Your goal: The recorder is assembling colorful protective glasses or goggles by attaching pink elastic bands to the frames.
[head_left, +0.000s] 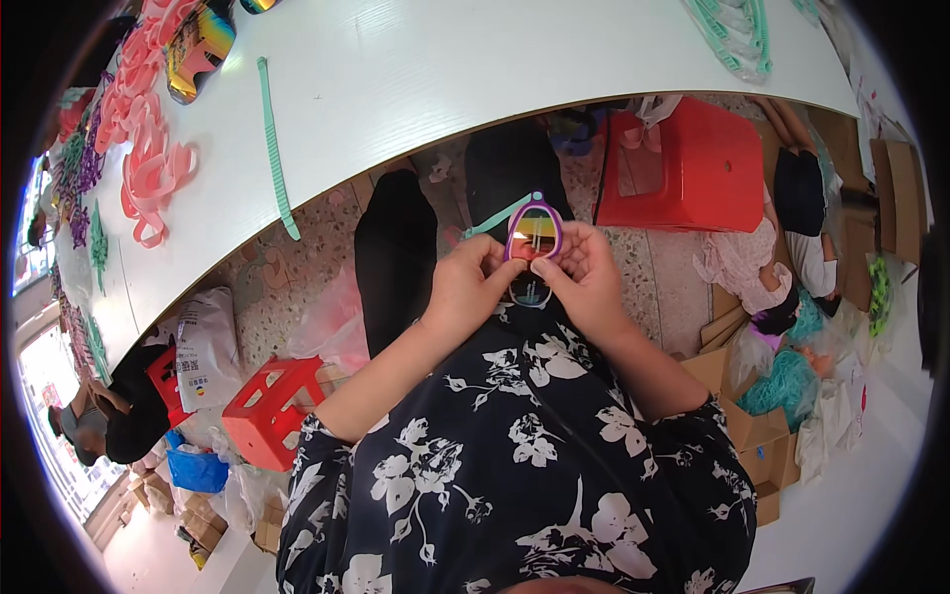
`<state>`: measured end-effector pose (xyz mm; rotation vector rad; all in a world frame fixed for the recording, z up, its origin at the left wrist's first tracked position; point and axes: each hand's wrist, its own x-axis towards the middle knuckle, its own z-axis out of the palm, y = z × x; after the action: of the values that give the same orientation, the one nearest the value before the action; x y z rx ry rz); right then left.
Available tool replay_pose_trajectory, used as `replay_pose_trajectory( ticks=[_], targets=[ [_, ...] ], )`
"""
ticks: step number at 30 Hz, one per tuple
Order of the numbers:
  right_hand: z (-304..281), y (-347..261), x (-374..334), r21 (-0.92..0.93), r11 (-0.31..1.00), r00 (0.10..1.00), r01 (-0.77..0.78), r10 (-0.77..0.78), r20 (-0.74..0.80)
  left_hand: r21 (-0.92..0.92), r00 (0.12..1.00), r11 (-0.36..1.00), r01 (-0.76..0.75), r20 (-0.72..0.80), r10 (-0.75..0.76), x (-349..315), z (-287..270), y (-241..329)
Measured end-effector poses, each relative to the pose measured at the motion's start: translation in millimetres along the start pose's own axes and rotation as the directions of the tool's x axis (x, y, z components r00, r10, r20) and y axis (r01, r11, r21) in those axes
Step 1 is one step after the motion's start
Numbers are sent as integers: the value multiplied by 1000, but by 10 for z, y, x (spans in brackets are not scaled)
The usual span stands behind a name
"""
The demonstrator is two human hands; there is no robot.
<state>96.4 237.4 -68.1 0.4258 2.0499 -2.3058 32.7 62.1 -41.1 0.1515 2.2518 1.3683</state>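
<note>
Hands (524, 282) around glossy purple-framed goggles (532, 238)

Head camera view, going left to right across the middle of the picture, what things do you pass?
White printed bag → small red stool → left hand → purple-framed goggles held in both hands → right hand → big red stool → teal bundle on the floor.
</note>
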Motion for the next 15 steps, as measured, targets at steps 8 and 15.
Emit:
replay_pose_trajectory(
  ticks=[8,15],
  targets=[
    [-537,-686,829,-651,422,739,631,-71,670,24,985,984,-174,-3,174,163,14,-136],
    [-279,-775,1110,-357,398,420,845,-81,904,36,976,977,-210,-45,211,115,-31,-103]
  ],
)
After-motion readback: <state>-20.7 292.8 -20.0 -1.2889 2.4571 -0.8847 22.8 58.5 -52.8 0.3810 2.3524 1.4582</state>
